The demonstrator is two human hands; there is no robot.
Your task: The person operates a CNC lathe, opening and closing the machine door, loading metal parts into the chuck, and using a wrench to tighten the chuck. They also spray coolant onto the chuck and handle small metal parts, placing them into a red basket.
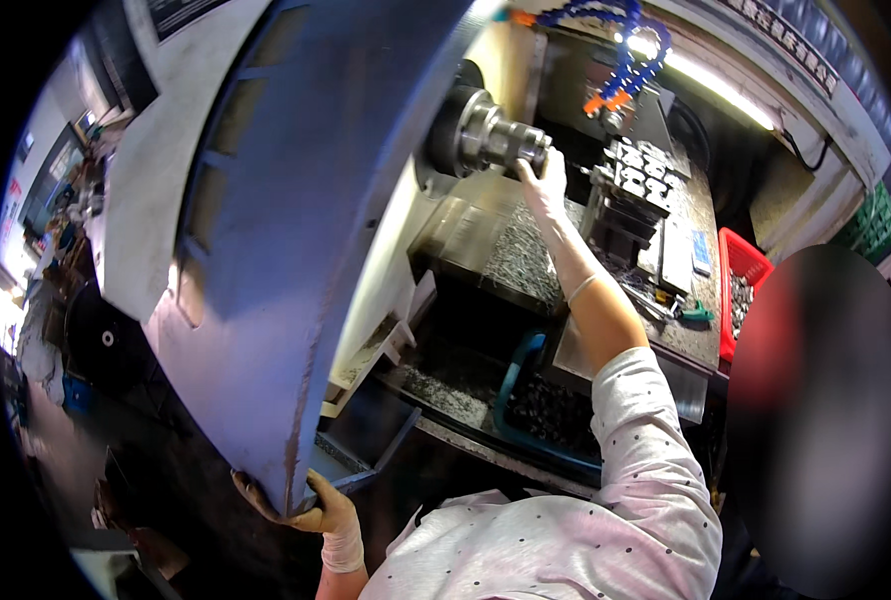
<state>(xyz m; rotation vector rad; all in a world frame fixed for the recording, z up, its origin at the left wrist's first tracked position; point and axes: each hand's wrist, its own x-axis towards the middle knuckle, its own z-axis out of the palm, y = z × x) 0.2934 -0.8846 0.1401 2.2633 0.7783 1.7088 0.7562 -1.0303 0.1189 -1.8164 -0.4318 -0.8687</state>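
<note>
Up at the chuck, a small metal workpiece sticks out of the chuck's right face, and the right hand meets it from just below and to the right. Fingers curl up around the workpiece end, close together, gripping or at least touching it; how tightly, cannot tell. Right arm runs long and nearly straight from the lower right up toward the chuck, forearm bare past a pushed-up pale dotted sleeve, a thin glove on the hand.

Left hand, also gloved, sits far below and left of the chuck at the bottom corner of the big blue-grey door. Its fingers wrap under the door's lower edge, closed on it, wrist bent up from the lower edge of the view.

Right of the chuck: tool block. Above it, blue jointed coolant hoses with orange tips. Below the chuck, a bed of metal chips. Far right of the chuck, a red bin of small parts.
</note>
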